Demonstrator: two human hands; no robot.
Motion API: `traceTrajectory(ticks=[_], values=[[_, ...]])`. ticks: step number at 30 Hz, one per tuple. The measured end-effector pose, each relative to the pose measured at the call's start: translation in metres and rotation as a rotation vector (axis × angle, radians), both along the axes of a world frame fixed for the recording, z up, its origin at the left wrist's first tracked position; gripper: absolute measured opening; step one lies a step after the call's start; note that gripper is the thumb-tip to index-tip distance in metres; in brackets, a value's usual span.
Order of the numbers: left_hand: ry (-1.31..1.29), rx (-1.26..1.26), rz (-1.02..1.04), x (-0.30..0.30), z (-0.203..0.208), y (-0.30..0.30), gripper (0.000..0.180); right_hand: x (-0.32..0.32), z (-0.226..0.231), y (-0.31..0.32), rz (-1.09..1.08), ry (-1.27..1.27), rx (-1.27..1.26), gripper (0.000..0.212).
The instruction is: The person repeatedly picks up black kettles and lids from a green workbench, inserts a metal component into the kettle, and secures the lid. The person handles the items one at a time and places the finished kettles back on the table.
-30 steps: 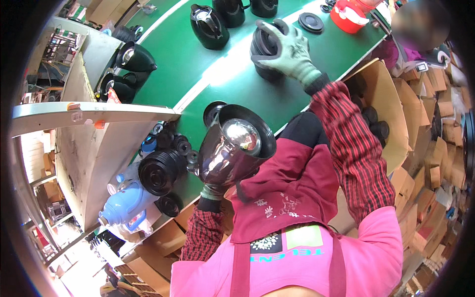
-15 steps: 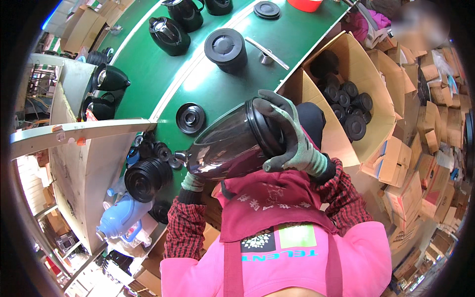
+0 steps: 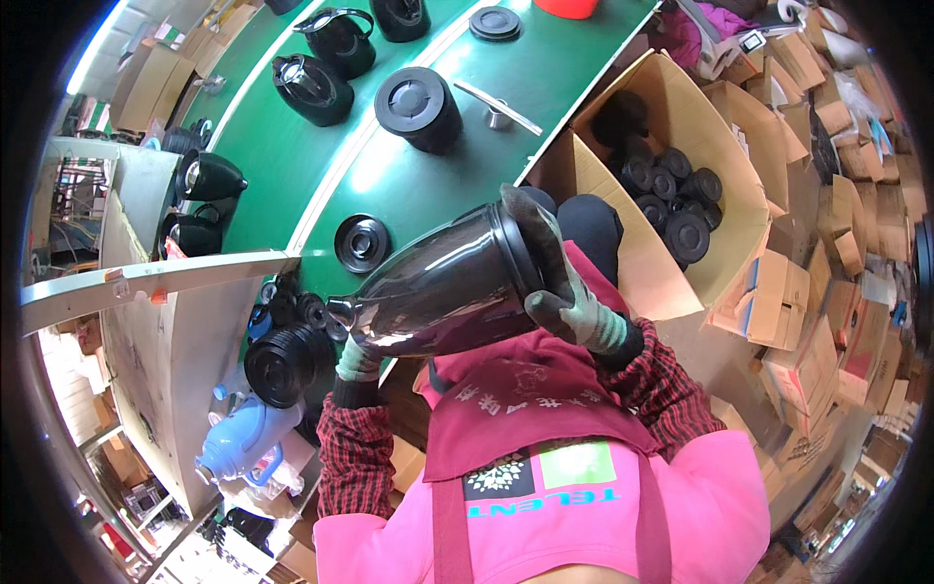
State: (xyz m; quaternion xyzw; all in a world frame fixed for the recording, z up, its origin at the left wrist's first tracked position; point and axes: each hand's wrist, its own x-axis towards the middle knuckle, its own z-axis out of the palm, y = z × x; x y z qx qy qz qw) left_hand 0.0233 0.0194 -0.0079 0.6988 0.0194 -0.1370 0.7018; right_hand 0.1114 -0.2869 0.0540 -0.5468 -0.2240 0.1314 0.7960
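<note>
Black flask body (image 3: 443,284), now more level.

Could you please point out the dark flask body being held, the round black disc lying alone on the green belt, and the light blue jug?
dark flask body (image 3: 443,287), head view, middle of its glossy side.
round black disc (image 3: 362,243), head view, its centre.
light blue jug (image 3: 243,443), head view, its belly.

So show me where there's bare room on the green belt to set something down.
Bare green lies between the round base and the upturned black pot, and right of the metal strip up to the lid. The belt's left lane is crowded with jugs. The box is full of bases. Both hands, left and right, hold the flask.
</note>
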Motion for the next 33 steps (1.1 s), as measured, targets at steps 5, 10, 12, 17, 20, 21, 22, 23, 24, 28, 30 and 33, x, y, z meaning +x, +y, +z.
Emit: traceTrajectory(ticks=[5,10,12,17,20,21,22,23,24,28,30,33], values=[[-0.009,0.004,-0.007,0.001,-0.001,-0.01,0.047,0.007,0.004,-0.008,-0.033,-0.262,-0.096,0.095],[-0.006,0.033,0.034,-0.01,0.003,-0.015,0.044,0.007,0.023,-0.017,-0.044,-0.514,-0.286,0.093],[-0.014,0.018,0.119,0.005,0.021,-0.017,0.043,0.002,0.01,-0.013,-0.116,-0.304,-0.062,0.086],[-0.635,0.892,-0.202,0.061,0.143,-0.047,0.045,0.011,-0.009,-0.029,0.285,1.012,0.052,0.077],[0.029,0.034,0.141,0.041,0.057,-0.023,0.043,0.006,-0.027,-0.044,0.205,0.547,-0.024,0.082],[0.041,-0.003,0.166,0.034,0.033,-0.02,0.043,-0.003,-0.042,-0.033,-0.02,0.319,-0.058,0.083],[-0.043,0.092,0.157,0.026,0.026,-0.023,0.042,-0.004,-0.036,-0.032,-0.035,0.259,-0.033,0.077],[-0.077,0.14,0.165,0.022,0.027,-0.025,0.041,-0.005,-0.03,-0.031,-0.046,0.198,-0.005,0.071],[-0.108,0.19,0.176,0.025,0.039,-0.032,0.04,-0.006,-0.026,-0.029,-0.058,0.138,0.022,0.065],[-0.6,0.856,-0.207,0.059,0.126,-0.06,0.045,-0.02,-0.049,-0.042,-0.103,0.582,0.131,0.05],[-0.188,0.323,-0.026,0.044,0.087,-0.051,0.048,-0.009,-0.02,-0.032,-0.242,0.367,0.129,0.05],[-0.151,0.201,0.113,0.021,0.018,-0.026,0.051,-0.008,-0.005,-0.026,-0.195,0.273,0.222,0.049]])
